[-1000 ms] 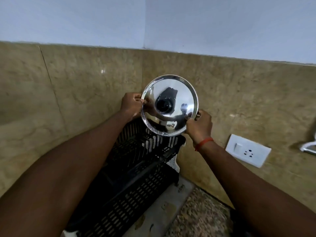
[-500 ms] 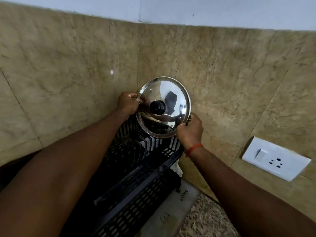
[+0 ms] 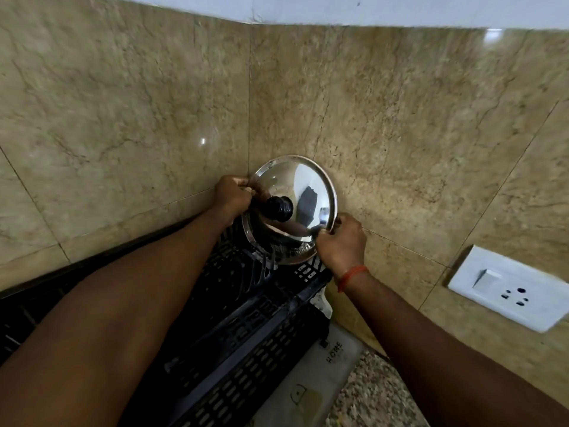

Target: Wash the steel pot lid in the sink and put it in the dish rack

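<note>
You pinch steel pot lid [image 3: 303, 192] rim, left hand [image 3: 232, 197], right hand [image 3: 341, 241] | upright, edge aimed between dish rack [image 3: 246, 303] tines

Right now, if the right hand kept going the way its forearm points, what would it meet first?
Probably the tiled wall just behind the steel lid that the right hand grips, though depth is hard to judge.

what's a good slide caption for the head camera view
Both hands, left hand and right hand, hold the steel pot lid by its rim above the black dish rack in a tiled corner.
</note>
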